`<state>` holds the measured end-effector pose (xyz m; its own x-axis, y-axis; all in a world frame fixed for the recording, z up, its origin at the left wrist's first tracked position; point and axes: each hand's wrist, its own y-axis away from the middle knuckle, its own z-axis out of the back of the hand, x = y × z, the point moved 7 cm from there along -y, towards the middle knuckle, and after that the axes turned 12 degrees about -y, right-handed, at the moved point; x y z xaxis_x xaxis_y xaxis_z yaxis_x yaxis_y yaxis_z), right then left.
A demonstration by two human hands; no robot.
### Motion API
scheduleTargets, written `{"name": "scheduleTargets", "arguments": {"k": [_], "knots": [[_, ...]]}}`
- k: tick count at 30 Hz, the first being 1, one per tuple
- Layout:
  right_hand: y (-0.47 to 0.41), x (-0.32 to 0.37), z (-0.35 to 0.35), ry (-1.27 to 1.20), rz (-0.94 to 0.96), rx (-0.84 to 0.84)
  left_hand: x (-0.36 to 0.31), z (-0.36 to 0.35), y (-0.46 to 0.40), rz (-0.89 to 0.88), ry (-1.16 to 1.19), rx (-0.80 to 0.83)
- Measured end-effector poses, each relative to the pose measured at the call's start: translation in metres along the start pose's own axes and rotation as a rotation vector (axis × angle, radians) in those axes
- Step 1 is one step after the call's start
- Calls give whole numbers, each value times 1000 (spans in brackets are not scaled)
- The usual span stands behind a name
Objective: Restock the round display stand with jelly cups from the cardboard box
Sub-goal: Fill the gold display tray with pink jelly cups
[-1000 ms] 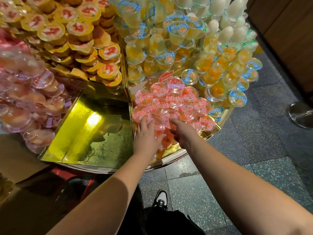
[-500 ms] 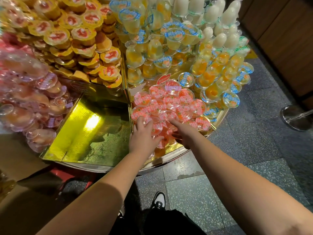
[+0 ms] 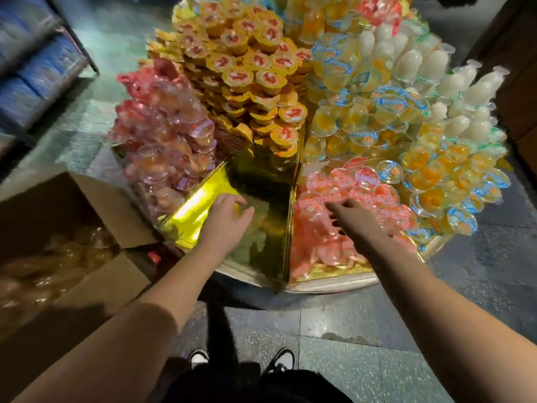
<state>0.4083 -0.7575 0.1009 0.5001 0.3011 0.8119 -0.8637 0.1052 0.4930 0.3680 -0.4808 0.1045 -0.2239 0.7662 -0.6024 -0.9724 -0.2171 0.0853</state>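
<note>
Both hands empty and loosely open, left hand [image 3: 225, 212] over the bare gold compartment [image 3: 261, 228], right hand [image 3: 356, 218] above pink jelly cups [image 3: 343, 193], so swing to the cardboard box [image 3: 72, 257] at nine o'clock and scoop gently.

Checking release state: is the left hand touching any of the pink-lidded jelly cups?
Apart. The head view shows the left hand over the bare gold compartment, holding nothing, with the gold divider between it and the pink-lidded jelly cups.
</note>
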Motion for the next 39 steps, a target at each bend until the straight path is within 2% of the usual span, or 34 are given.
{"name": "scheduleTargets", "arguments": {"k": [5,9,14,19,23,29,34,39], "knots": [[36,79,-155,396,331,249,104,81,33,164,10,-80],[83,105,-295,602,508,473,201,143,74,322,-12,-167],[138,91,-468,793,565,731,337,200,136,532,42,-183],[184,52,-612,976,501,916,467,248,192,663,88,-143],[201,23,-702,1070,431,940,566,269,229,858,134,-106],[203,-11,-803,1194,373,928,679,284,265,1050,-22,-51],[203,-39,-874,1211,316,1000,732,269,276,1261,31,113],[207,-67,-930,1251,330,1010,755,234,280,1452,261,252]]}}
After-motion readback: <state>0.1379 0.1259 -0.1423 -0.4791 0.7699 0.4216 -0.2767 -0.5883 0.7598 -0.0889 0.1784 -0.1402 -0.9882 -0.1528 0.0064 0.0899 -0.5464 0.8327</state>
